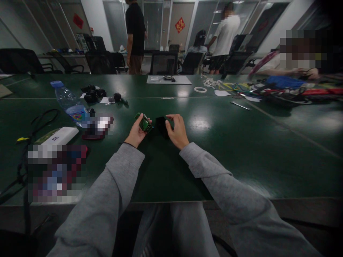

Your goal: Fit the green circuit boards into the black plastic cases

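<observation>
In the head view, my left hand [136, 132] is closed on a green circuit board [145, 123], its thumb along the near side. Small components show on the board, but their kind is too small to read. Just to the right is a matte black box-like piece [161, 127], with little detail visible in the dark. My right hand [177, 131] curls at its right side, thumb and forefinger at its edge. A small gap separates the board from the black piece.
Left on the green table [203, 160] are a water bottle [70, 105], a white power bank [62, 136], blurred-out red-edged devices and black cables. A wrench [241, 106], a white ring [200, 89] and tangled wires lie right. Another person sits at far right; others are behind.
</observation>
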`<state>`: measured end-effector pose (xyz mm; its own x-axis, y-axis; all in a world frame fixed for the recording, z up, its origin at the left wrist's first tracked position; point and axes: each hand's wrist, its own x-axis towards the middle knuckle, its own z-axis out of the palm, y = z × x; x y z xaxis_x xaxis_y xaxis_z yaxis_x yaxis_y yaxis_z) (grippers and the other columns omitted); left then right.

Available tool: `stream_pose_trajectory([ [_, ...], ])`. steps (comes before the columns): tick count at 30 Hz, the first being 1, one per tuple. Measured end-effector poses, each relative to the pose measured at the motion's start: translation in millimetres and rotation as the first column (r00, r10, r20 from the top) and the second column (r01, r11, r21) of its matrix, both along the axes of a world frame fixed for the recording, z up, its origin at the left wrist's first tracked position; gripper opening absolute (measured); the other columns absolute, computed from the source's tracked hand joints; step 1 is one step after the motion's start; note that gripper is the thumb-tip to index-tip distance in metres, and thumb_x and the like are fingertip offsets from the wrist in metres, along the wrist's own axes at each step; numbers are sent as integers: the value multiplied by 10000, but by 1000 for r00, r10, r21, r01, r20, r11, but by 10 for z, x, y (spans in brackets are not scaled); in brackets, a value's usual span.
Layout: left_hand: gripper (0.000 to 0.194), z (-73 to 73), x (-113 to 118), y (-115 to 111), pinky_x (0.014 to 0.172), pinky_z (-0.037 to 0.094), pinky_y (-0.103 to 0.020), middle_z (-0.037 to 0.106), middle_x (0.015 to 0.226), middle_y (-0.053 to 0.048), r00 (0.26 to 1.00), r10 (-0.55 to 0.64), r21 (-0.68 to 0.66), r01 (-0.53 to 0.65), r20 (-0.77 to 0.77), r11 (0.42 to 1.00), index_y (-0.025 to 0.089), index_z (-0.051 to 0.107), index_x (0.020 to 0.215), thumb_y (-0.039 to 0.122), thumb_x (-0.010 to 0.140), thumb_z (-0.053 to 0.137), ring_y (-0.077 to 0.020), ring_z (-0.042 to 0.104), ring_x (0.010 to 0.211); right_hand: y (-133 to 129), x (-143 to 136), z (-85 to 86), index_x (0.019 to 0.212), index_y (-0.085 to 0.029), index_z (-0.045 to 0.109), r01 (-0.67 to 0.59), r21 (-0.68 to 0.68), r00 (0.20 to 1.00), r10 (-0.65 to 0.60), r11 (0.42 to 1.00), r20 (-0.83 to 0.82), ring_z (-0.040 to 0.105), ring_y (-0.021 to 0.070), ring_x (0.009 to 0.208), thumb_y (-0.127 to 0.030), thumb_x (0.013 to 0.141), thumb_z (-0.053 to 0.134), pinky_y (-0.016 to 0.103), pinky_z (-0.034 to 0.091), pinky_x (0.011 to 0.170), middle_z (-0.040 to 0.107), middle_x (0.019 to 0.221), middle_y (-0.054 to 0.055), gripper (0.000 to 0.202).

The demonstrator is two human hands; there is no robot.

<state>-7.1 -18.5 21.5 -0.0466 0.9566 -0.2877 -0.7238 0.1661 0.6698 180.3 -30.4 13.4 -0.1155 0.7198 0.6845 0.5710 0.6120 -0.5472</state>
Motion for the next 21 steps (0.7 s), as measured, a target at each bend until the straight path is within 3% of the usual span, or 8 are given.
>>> stream_pose_trajectory([
  [4,215,5,-16,13,632,531,-252,728,817,-46,1000,-21,-20,22,23,1000,164,661,887,372,837,683,-135,690,696,-32,-20,-69,1265,-162,528,18,-58,982,-6,998,189,466,367,1179,-456,834,641,593,422,995,501,1235,172,533],
  [6,226,7,-18,15,630,530,-249,727,822,-51,999,-33,-22,34,24,999,160,660,891,380,840,678,-134,688,695,-13,-31,-133,1327,-137,479,17,-117,974,10,993,227,482,380,1190,-425,793,683,601,438,985,502,1259,192,641],
  [9,243,10,-29,12,642,534,-251,726,837,-55,999,-47,-19,48,24,999,160,658,908,389,833,685,-136,689,705,42,26,-208,1358,-137,443,20,-175,980,15,984,197,542,348,1180,-342,813,645,566,470,984,538,1264,184,617],
  [11,258,13,-40,6,651,538,-254,726,851,-58,998,-58,-19,59,26,998,160,658,927,396,827,693,-137,691,712,78,233,-228,1350,-152,451,61,-166,986,-33,984,166,573,336,1162,-339,822,637,558,484,974,561,1261,175,590],
  [13,270,20,-49,-5,648,538,-249,726,856,-58,997,-70,-21,71,25,997,159,658,940,399,822,699,-131,687,702,87,682,-236,1338,-160,469,149,-135,979,-127,980,162,597,339,1131,-357,816,661,563,491,951,584,1239,182,590],
  [16,280,36,-52,-27,616,527,-238,723,842,-50,996,-88,-15,89,12,996,160,657,950,402,817,705,-117,672,659,-23,1806,-248,1302,-172,518,384,-79,912,-364,920,186,618,354,1087,-401,783,724,562,483,921,600,1195,228,603],
  [19,296,54,-44,-52,582,512,-235,720,826,-44,995,-102,-3,102,1,995,166,660,953,411,799,722,-115,663,636,-369,3029,-202,1202,-223,583,574,-37,813,-564,818,143,585,412,1137,-583,717,748,603,449,927,603,1139,226,626],
  [21,293,59,-39,-69,557,496,-230,719,815,-45,994,-110,6,110,6,994,165,663,945,409,795,727,-110,653,617,-714,3542,-88,1206,-309,562,559,15,826,-558,829,77,534,410,1219,-672,742,682,605,413,1013,610,1118,138,601],
])
